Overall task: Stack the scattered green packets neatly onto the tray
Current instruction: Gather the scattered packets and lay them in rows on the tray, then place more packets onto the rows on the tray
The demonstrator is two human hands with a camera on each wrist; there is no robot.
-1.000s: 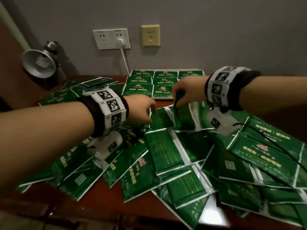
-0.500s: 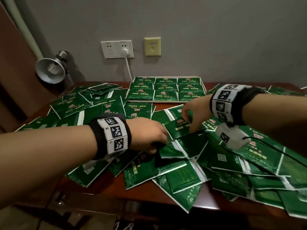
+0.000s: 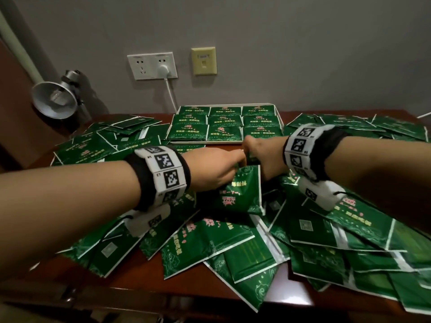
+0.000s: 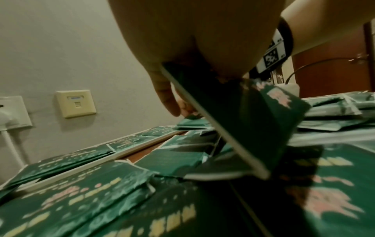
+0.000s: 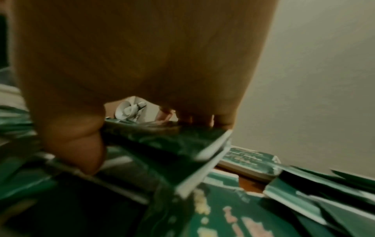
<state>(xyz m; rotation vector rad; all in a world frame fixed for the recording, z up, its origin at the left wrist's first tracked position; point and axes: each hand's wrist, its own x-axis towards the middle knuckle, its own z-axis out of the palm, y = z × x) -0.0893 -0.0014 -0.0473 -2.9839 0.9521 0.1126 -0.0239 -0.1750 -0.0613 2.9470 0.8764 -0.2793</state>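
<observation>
Both hands meet over the middle of the pile and hold one green packet [image 3: 240, 190] lifted and tilted, its printed face toward me. My left hand [image 3: 229, 165] grips its upper left edge, and my right hand [image 3: 256, 157] grips its upper right corner. In the left wrist view the fingers [image 4: 166, 97] curl round the packet [image 4: 243, 121]. In the right wrist view the thumb [image 5: 81, 144] pinches the packet [image 5: 162, 141] against the fingers. The white tray [image 3: 228, 142] lies at the back by the wall, with packets [image 3: 224, 123] in three neat rows. Loose packets [image 3: 210, 248] cover the table.
A metal desk lamp [image 3: 54, 100] stands at the back left. A wall socket [image 3: 152, 65] with a plugged white cable and a beige wall plate [image 3: 204, 61] sit above the tray. More packets lie at the left [image 3: 86, 148] and right [image 3: 373, 127]. Bare brown table [image 3: 140, 283] shows at the front edge.
The two hands have come together from apart. A packet that lay in the pile is now lifted between them, closer to the tray.
</observation>
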